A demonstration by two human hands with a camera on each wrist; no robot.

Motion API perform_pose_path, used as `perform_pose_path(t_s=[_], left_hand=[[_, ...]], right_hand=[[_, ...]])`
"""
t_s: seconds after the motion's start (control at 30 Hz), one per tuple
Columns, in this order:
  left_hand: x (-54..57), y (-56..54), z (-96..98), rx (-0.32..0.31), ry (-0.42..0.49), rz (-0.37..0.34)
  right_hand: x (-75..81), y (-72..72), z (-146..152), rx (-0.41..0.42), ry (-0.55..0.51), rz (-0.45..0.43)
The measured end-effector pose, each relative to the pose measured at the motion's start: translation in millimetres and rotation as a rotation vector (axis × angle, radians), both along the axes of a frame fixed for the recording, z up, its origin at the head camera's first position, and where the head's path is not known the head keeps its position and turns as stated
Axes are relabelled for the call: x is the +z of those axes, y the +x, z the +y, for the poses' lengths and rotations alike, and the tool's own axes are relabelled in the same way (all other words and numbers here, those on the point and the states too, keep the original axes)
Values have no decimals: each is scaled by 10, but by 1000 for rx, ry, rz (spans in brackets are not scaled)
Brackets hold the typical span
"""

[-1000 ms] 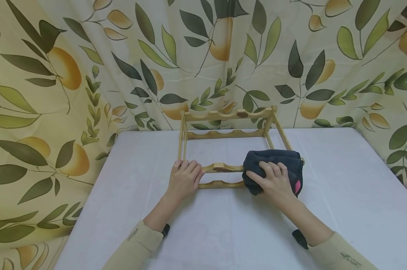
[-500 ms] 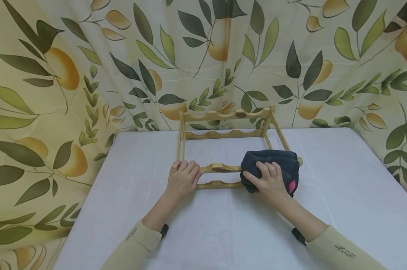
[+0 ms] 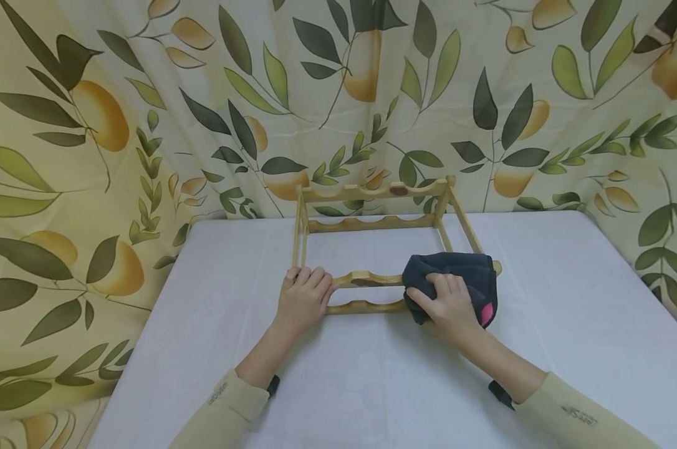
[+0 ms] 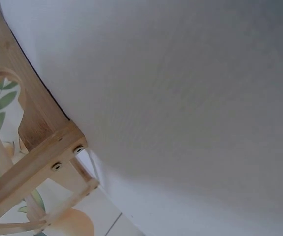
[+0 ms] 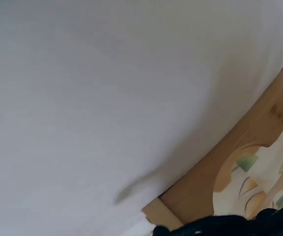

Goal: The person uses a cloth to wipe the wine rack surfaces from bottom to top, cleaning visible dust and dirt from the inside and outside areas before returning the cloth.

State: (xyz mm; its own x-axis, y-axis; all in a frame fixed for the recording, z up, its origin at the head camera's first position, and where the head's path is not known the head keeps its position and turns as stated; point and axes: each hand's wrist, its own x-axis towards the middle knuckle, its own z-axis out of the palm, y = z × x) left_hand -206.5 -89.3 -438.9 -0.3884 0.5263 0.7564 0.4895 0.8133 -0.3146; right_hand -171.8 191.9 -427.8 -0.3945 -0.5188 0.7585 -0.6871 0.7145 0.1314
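Observation:
A wooden rack [image 3: 372,222] with scalloped rails stands on the white-covered table. My left hand [image 3: 305,296] grips its near left top corner, the fingers curled over the rail. With my right hand [image 3: 447,305] I hold a folded dark navy cloth [image 3: 479,268] with a pink patch against the near right part of the rack, covering that corner. In the left wrist view, a screwed corner joint of the rack [image 4: 47,152] shows, but not the hand. The right wrist view has the lower scalloped rail [image 5: 239,142] and a dark edge of the cloth [image 5: 230,223].
The white tablecloth [image 3: 338,386] spreads around the rack on all sides. A curtain [image 3: 338,93] printed with leaves and orange fruit hangs behind and to the left, close to the rack's back.
My right hand and the cloth have shifted slightly left, then a little down along the near right end of the rack. The left hand keeps its hold on the corner.

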Motion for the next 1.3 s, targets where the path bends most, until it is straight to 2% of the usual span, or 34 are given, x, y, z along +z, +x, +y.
perform_pose_path(t_s=[0.23, 0.47, 0.53, 0.63, 0.77, 0.87, 1.03, 1.17, 1.3], left_hand=[[3, 2, -1, 9, -11, 11], [20, 14, -6, 9, -10, 8], [20, 15, -6, 8, -7, 4], [16, 15, -6, 7, -3, -4], [12, 11, -4, 12, -9, -13], [13, 10, -5, 10, -5, -19], [8, 10, -11, 3, 18, -32], [7, 8, -5, 0, 15, -31], [6, 6, 8, -2, 12, -14]], right_hand=[[-18, 160, 82, -11, 91, -80], [-121, 318, 155, -88, 189, -227], [-135, 348, 169, -105, 184, -246], [-121, 376, 169, -95, 117, -219], [-52, 401, 125, -53, 1, -144], [8, 398, 72, -57, -30, -134], [64, 332, -32, -105, 50, -203], [35, 283, -116, -117, 133, -253], [-6, 266, -177, -129, 167, -273]])
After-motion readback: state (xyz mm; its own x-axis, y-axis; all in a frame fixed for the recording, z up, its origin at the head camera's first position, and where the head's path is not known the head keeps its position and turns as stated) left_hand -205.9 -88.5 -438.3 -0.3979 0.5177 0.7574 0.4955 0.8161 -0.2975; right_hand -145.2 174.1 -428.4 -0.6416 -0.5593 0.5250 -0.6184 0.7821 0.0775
